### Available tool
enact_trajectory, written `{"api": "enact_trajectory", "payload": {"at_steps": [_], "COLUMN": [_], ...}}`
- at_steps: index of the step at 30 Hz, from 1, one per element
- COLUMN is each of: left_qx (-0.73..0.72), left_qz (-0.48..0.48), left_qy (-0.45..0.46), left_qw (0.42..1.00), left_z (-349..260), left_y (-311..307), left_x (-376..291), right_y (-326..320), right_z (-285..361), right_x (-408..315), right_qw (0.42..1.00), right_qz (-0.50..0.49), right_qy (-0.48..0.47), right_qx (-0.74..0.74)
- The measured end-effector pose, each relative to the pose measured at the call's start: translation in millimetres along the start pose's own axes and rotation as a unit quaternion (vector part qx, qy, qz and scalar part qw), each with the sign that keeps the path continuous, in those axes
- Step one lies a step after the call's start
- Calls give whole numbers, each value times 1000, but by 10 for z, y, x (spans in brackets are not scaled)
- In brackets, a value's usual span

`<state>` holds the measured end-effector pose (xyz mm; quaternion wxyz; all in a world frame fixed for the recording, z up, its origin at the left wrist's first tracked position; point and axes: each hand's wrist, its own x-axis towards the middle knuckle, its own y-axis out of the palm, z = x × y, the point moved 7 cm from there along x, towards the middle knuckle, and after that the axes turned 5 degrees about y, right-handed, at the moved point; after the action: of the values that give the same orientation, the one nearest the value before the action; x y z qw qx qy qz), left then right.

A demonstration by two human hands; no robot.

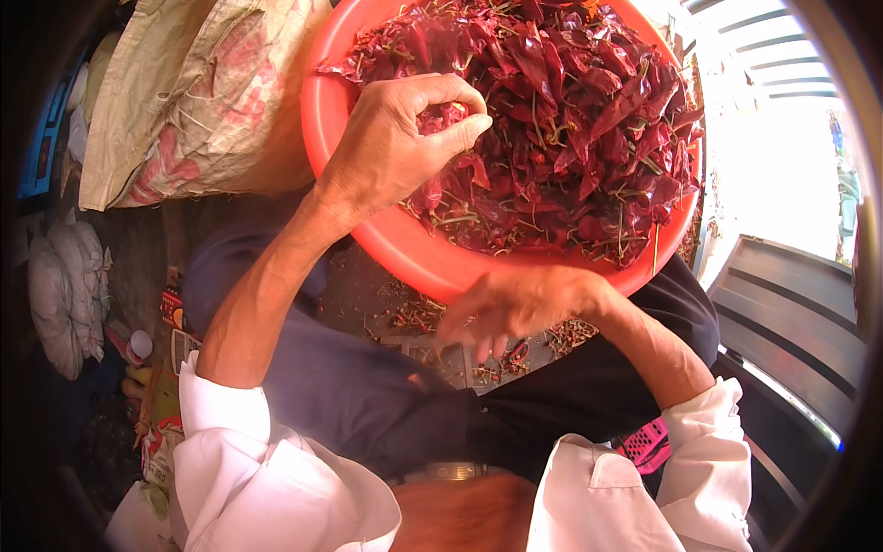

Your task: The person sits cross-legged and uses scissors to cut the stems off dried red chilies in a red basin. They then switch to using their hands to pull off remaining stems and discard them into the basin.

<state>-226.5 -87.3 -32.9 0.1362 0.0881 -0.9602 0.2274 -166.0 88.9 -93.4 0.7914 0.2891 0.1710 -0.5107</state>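
Note:
A red-orange plastic basin point(407, 252) is heaped with dried red chili peppers point(572, 131), many with thin stalks. Over its left side, my left hand point(393, 141) is curled, thumb and forefinger almost meeting in a ring. Red chili shows inside this curl; whether it is held or lies behind, I cannot tell. My right hand point(524, 307), blurred by motion, hangs at the near rim with its fingers apart and nothing visible in them. Below it, broken stalks and chili bits point(514, 359) litter the floor between my legs.
A woven sack point(207, 103) with red markings stands left of the basin. Whitish bundles point(69, 290) lie at far left. On the right are a slatted dark metal panel point(786, 303) and a pink perforated plastic item point(646, 445). My dark-trousered legs point(359, 372) flank the basin's near side.

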Motion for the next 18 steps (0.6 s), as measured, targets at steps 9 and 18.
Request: {"api": "enact_trajectory", "payload": {"at_steps": [9, 18], "left_qx": [-9, -6], "left_qz": [15, -7], "left_qy": [-36, -4], "left_qw": [999, 1000], "left_z": [-1, 10], "left_y": [-5, -47], "left_x": [-20, -25], "right_y": [-1116, -1239], "right_z": [-276, -566], "right_x": [-149, 42], "right_qw": [879, 892], "right_qz": [-474, -451], "right_qy": [-43, -8], "right_qx": [-36, 0]}}
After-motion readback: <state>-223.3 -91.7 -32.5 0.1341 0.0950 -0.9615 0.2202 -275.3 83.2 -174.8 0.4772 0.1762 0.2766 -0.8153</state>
